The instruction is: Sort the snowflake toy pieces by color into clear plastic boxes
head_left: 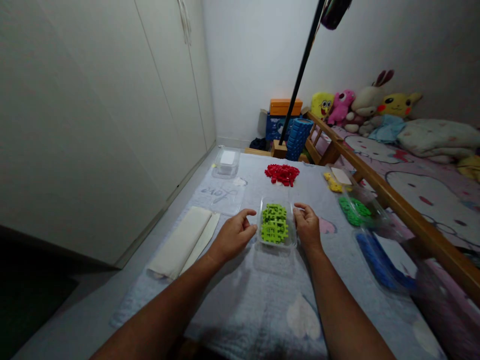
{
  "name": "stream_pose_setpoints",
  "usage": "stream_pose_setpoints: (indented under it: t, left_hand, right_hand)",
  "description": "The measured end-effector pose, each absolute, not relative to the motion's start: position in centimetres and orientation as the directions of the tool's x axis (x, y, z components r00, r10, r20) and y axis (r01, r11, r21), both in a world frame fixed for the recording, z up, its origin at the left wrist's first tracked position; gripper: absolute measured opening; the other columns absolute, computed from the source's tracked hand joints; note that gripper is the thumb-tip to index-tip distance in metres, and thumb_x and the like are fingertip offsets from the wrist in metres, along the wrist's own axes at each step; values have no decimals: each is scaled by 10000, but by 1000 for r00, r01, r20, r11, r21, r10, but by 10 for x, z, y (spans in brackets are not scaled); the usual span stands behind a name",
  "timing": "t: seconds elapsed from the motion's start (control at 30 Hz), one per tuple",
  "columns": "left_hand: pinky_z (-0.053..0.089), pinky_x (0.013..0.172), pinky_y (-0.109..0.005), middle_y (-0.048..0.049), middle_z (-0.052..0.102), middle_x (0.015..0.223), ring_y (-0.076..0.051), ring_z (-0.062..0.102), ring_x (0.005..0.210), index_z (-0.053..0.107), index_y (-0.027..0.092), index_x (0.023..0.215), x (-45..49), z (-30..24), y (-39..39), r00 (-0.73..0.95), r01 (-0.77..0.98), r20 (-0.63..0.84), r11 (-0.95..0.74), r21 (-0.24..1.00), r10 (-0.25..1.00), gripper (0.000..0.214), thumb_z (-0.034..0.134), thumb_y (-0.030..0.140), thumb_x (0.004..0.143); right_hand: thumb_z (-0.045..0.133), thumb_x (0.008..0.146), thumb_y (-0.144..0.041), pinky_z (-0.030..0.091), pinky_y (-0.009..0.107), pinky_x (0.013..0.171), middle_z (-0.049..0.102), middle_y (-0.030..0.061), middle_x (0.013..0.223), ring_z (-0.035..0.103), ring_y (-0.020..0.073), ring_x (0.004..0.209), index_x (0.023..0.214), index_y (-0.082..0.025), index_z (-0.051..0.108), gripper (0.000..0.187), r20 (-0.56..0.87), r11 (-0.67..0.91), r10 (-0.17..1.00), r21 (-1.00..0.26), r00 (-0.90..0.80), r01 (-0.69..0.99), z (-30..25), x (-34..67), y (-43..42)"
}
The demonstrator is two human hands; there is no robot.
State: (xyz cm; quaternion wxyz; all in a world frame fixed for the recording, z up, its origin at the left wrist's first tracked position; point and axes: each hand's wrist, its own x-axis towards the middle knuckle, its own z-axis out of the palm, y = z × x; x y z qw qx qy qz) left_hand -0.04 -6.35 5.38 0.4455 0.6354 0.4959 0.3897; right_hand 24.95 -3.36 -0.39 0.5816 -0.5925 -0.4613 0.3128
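Observation:
A clear plastic box (291,235) holding lime-green interlocking plastic pieces (275,223) stands in front of me on the cloth-covered table. My left hand (236,234) is just left of it, thumb and forefinger apart, with nothing between them. At the box's right side is my right hand (308,226), its fingers partly curled and nothing visible in them; whether the fingertips touch the wall, I cannot tell. A clear lid (226,200) appears to lie flat to the left. Farther back sits a loose heap of red plastic pieces (282,174).
Clear boxes of yellow pieces (333,183), green pieces (354,210) and blue pieces (380,260) line the right edge, beside a wooden bed rail (375,172). A folded cream cloth (183,242) lies left. Another clear box (227,164) stands at the back left.

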Motion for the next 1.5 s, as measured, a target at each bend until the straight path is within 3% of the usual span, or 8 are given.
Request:
stream_pose_setpoints:
  t: [0.13,0.27,0.43,0.77,0.93,1.23,1.37,1.5]
  left_hand:
    - [428,737,-313,-16,638,783,-203,607,755,729,206,1142,-7,54,-40,129,541,136,-184,820,982,327,638,261,832]
    - [446,927,-405,-142,674,1123,-317,608,1096,763,188,1049,-12,46,-16,109,896,184,-177,407,977,252,666,295,842]
    - [418,912,-454,-194,689,1102,-382,601,1125,773,162,1007,-12,36,-9,129,973,95,-145,178,987,249,671,335,860]
    - [396,892,-445,-199,702,1063,-347,615,1095,758,137,1038,-13,15,-8,196,972,167,-214,93,966,277,525,254,945]
    - [425,847,-430,-163,708,981,-324,629,1007,739,160,903,-14,18,-12,191,960,219,-229,162,957,181,573,230,887]
    - [482,853,-377,-54,668,831,-245,616,863,590,225,746,-13,20,-15,149,814,581,-433,387,800,110,642,178,832]
    - [486,835,-366,-39,654,814,-227,613,835,576,227,748,-6,23,-22,174,738,693,-559,378,699,137,657,171,843]
    - [489,805,-347,-40,661,831,-214,610,835,588,220,755,6,29,-36,245,677,739,-656,333,628,140,666,149,848]
  right_hand:
    - [653,800,-569,347,271,504,553,-53,595,463,146,517,993,-192,662,424,137,77,908,-984,395,163,-9,250,-31]
    - [636,800,-572,372,276,521,568,-47,607,482,154,539,958,-193,672,412,135,72,902,-984,410,166,-9,250,-30]
    - [630,793,-561,380,278,543,557,-47,600,496,156,557,914,-188,681,395,149,83,896,-982,418,172,-9,251,-29]
    - [618,823,-537,408,289,590,578,-34,632,504,166,603,896,-194,686,357,163,88,903,-976,398,200,-9,251,-30]
    - [616,822,-535,421,289,626,608,-22,670,526,171,646,903,-185,689,367,177,96,899,-972,401,213,-10,251,-30]
    - [606,803,-536,385,284,586,553,-49,626,490,154,588,915,-178,671,381,168,90,893,-976,418,200,-10,250,-30]
    - [600,800,-548,411,290,599,548,-53,635,520,161,593,982,-176,664,418,196,102,863,-970,465,219,-6,253,-31]
    - [620,839,-526,489,346,767,662,18,835,611,198,788,1038,-178,676,405,356,205,821,-913,447,352,8,251,-40]
